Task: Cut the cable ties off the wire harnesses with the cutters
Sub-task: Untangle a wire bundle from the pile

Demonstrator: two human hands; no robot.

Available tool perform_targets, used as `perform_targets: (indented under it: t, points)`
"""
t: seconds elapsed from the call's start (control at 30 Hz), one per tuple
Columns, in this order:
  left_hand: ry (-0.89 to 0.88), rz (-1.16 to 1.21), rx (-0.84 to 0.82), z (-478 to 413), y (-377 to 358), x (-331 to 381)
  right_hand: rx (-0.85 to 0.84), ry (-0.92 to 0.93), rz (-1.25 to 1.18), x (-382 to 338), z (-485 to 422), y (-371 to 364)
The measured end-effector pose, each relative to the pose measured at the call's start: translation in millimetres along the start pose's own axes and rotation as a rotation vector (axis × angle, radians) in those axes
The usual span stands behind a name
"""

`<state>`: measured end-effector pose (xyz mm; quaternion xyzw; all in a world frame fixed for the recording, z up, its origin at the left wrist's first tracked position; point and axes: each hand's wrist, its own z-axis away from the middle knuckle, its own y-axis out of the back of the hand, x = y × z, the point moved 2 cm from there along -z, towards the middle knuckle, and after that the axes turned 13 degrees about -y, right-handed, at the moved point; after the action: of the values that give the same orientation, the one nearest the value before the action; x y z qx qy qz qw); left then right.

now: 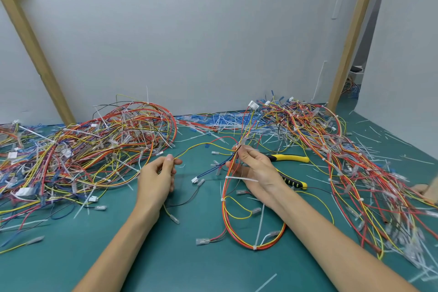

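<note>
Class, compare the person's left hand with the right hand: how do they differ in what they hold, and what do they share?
The left hand pinches one thin yellow wire at its fingertips; the right hand grips a bunch of wires. The right hand is next to the yellow-handled cutters; the left hand is apart from them. Shared: both are over the green mat, and neither holds the cutters.

One wide-angle view from the person's head looks forward and down over a green table (180, 268) to a grey wall (189, 31). The left hand (155, 180) and right hand (251, 168) sit close below; far edges seem bent by the lens.
</note>
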<state>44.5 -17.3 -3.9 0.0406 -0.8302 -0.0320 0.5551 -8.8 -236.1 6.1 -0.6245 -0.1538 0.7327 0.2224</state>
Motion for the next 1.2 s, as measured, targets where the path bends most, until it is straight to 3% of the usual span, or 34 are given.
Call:
perform_targets:
  t: [0.13, 0.2, 0.27, 0.33, 0.4, 0.47, 0.57, 0.7, 0.83, 0.93, 1.07, 1.2]
  points:
    - [-0.148, -0.299, 0.076, 4, 3, 10, 0.003, 0.015, 0.049, 2, -2, 1]
    - [-0.402, -0.564, 0.164, 9, 4, 28, 0.019, 0.063, 0.228, 5, -2, 1]
    - [-0.730, -0.634, 0.206, 14, -2, 53, 0.044, 0.132, 0.431, 9, 0, -2]
    - [-0.945, -0.573, 0.116, 20, -15, 74, 0.076, 0.188, 0.568, 12, 1, -6]
    - [-1.040, -0.602, -0.069, 23, -32, 87, 0.126, 0.247, 0.637, 12, 3, -8]
    - [-0.939, -0.730, -0.255, 22, -49, 87, 0.171, 0.287, 0.635, 10, 6, -8]
    - [-0.583, -0.872, -0.360, 16, -59, 69, 0.203, 0.291, 0.592, 6, 11, -7]
    - [-0.311, -0.552, -0.356, 16, -60, 51, 0.225, 0.280, 0.582, 3, 11, -6]
    - [-0.183, -0.269, -0.315, 15, -55, 41, 0.274, 0.381, 0.740, 1, 12, -7]
    - [-0.157, -0.197, -0.295, 13, -52, 38, 0.277, 0.493, 0.897, 4, 14, -12]
    - [-0.378, -0.506, -0.300, 13, -44, 40, 0.334, 0.564, 1.124, 9, 16, -15]
    - [-0.476, -0.709, -0.410, 14, -43, 43, 0.294, 0.459, 1.304, 17, 14, -18]
